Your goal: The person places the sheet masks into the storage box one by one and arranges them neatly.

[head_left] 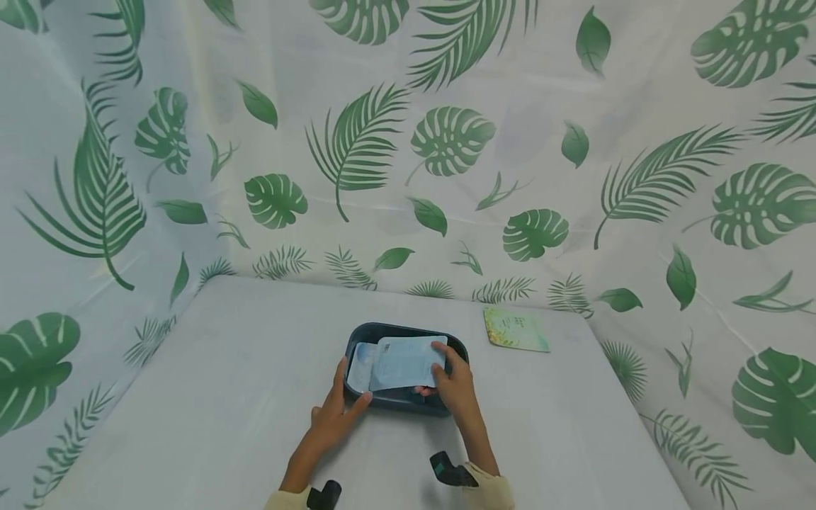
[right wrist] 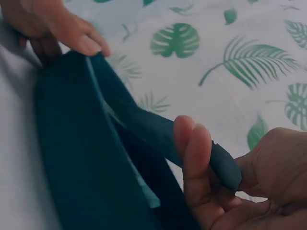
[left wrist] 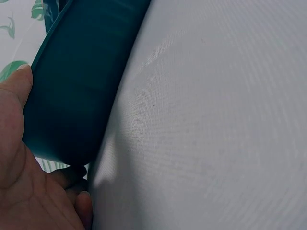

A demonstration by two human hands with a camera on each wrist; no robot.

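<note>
A dark blue-green tray stands on the white table. My left hand grips its left end, with the thumb on the near rim and the fingers along the left side. In the left wrist view, the fingertips curl round the lower corner of the tray. My right hand pinches the right end of a flat light-blue packet, which has small print and a barcode-like mark. The held packet is tilted over the tray and overlaps a second light-blue packet inside it, at the left.
A green and yellow printed flat packet lies on the table behind and to the right of the tray. White curtains with green leaves hang round the back and sides. Each wrist wears a dark camera band.
</note>
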